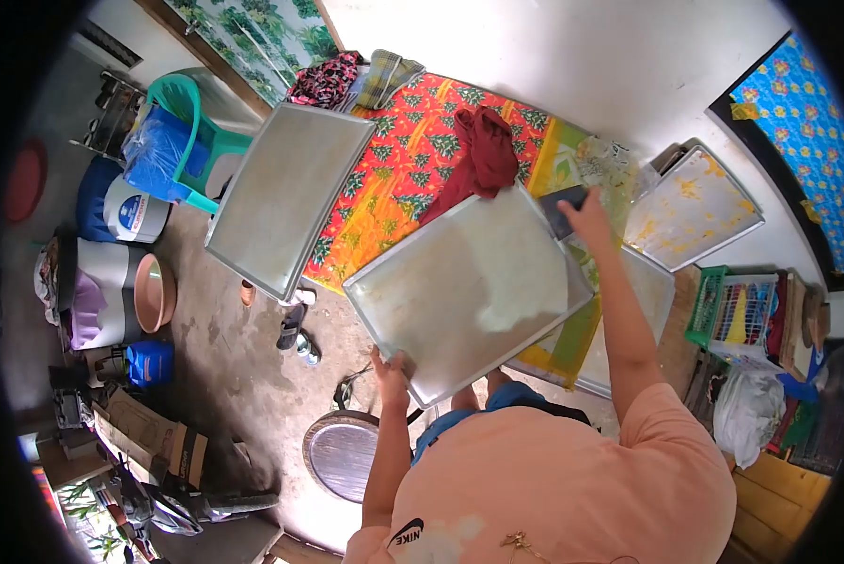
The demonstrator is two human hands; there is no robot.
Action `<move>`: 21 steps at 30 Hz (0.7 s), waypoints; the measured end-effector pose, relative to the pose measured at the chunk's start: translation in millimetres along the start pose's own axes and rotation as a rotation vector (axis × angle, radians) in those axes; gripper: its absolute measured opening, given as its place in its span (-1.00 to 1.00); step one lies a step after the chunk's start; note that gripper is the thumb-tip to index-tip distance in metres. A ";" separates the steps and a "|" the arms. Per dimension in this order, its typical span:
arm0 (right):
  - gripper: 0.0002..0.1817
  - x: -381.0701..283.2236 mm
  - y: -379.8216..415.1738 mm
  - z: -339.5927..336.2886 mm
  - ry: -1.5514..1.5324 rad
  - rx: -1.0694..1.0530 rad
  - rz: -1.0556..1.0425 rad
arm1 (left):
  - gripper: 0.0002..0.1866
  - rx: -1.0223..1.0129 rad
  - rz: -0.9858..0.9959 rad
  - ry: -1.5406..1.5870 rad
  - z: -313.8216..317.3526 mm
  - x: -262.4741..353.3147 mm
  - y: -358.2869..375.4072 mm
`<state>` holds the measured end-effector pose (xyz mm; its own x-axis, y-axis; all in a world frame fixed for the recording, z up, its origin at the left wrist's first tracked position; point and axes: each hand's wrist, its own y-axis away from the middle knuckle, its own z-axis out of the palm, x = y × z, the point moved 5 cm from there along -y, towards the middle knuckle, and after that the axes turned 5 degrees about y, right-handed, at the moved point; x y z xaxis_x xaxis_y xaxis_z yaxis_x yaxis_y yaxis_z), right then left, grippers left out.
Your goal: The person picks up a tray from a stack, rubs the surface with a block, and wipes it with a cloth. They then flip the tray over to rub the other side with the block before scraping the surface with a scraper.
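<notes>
A large grey metal tray [469,282] with a raised light rim is tilted in front of me. My left hand [391,376] is closed on its near left corner. My right hand [586,221] grips a dark, flat rectangular piece [563,211] at the tray's far right corner; I cannot make out its exact kind. A dark red cloth [486,150] lies just behind the tray, on the table's red and orange patterned cover [412,122]. Another similar tray [295,193] leans across the table's left end. Part of a further tray [629,320] shows beneath my right arm.
A tray with yellow stains [694,207] stands against the right wall, near a green basket [707,305]. At left are a green plastic chair [182,103], a pinkish basin [155,293] and a blue container [149,363]. A round stool [342,456] stands by my left arm; shoes [292,327] lie on the floor.
</notes>
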<state>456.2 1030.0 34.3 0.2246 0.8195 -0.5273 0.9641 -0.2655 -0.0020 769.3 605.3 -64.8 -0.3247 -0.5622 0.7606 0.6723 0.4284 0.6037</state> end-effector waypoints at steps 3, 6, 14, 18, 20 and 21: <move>-0.20 -40.0 18.6 20.6 0.249 0.015 -0.138 | -0.20 -0.047 0.015 -0.050 9.3 -7.9 -2.4; -0.13 -56.3 32.2 42.9 0.333 0.056 -0.282 | -0.20 -0.063 0.041 -0.148 5.2 -8.9 -3.4; -0.02 -67.4 67.0 69.9 0.355 0.009 -0.315 | -0.24 -0.121 0.039 -0.130 10.5 0.5 1.8; -0.04 -72.7 86.1 84.5 0.344 -0.013 -0.348 | -0.24 -0.167 0.033 -0.058 9.6 1.2 -2.6; -0.02 -93.6 132.5 96.6 0.319 -0.105 -0.500 | -0.21 -0.143 0.016 -0.071 11.0 0.4 1.5; -0.02 -97.1 143.5 98.3 0.316 -0.108 -0.521 | -0.19 -0.119 0.007 -0.080 16.5 8.9 8.7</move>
<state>558.8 862.4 1.6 -0.2644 0.9427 -0.2034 0.9636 0.2494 -0.0964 761.3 615.7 -48.8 -0.3684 -0.4987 0.7845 0.7473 0.3430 0.5690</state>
